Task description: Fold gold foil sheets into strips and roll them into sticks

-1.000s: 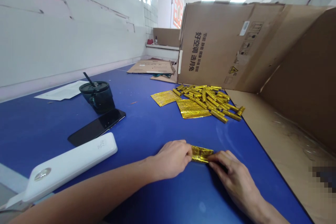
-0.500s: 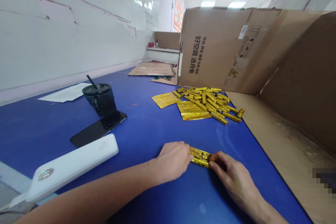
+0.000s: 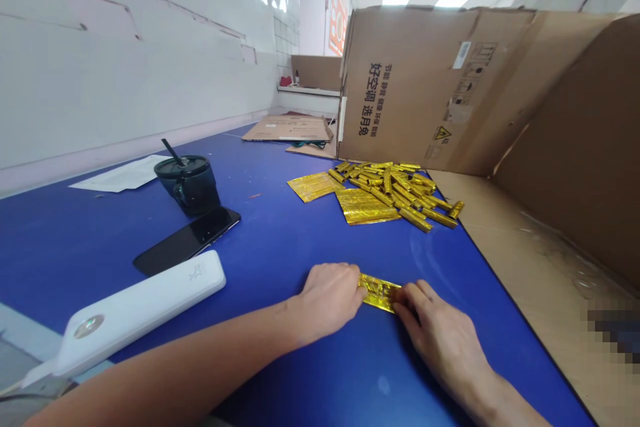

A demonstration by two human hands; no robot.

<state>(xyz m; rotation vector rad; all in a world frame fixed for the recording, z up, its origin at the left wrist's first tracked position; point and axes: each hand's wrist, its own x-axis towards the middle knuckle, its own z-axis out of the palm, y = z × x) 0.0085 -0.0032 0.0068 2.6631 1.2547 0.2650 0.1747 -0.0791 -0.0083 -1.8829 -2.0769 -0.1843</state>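
Observation:
Between my two hands lies a shiny gold foil strip [image 3: 379, 292], flat-looking and folded along its length. My left hand [image 3: 333, 299] is closed on its left end, with the fingertips hidden behind the knuckles. On the right end, my right hand [image 3: 434, 320] pinches the strip between thumb and fingers. Farther back on the blue table is a heap of narrow gold foil rolls [image 3: 395, 190]. Two flat gold foil sheets lie at its left: a front sheet [image 3: 367, 207] and a back sheet [image 3: 314, 185].
To the left are a dark lidded cup [image 3: 189, 187] with a straw, a black phone [image 3: 187, 241] and a white elongated device [image 3: 140, 310]. Paper [image 3: 120, 175] lies near the wall. A large cardboard box [image 3: 410, 93] stands behind the heap, with flat cardboard [image 3: 287, 128] beside it.
Both hands keep their hold on the foil strip. It now looks narrower and flatter, its near edge folded in. The whole view has shifted slightly.

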